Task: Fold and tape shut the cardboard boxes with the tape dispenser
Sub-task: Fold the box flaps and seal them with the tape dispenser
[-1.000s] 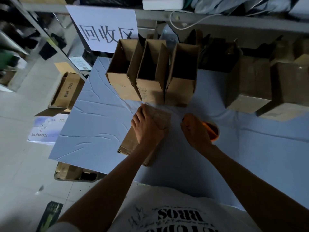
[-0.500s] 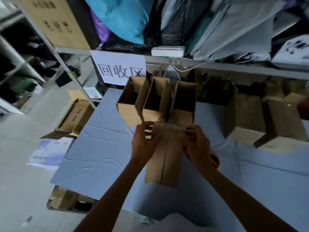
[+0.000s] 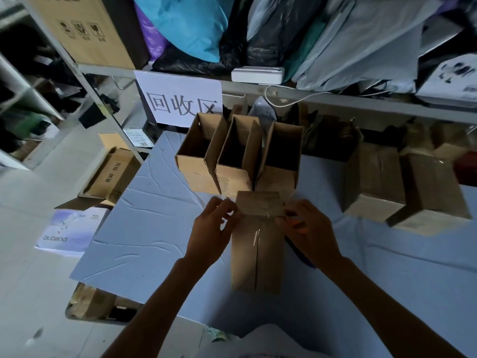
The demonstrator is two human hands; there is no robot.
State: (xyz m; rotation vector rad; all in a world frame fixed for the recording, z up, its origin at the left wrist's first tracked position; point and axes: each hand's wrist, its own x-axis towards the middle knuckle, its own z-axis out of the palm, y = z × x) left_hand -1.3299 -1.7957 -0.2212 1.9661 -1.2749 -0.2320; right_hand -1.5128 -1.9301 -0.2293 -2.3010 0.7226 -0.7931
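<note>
Left hand [image 3: 211,229] — right hand [image 3: 308,229] — box [image 3: 258,257] between

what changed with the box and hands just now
The cardboard box, pressed flat under the left hand before, is now turned lengthwise, both hands gripping its far end; the right hand came over from the orange tape dispenser. The three open boxes behind stayed put.

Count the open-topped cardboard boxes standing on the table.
3, in a row at the back of the table: left box, middle box, right box. Others may hide in the dark behind them.
</note>
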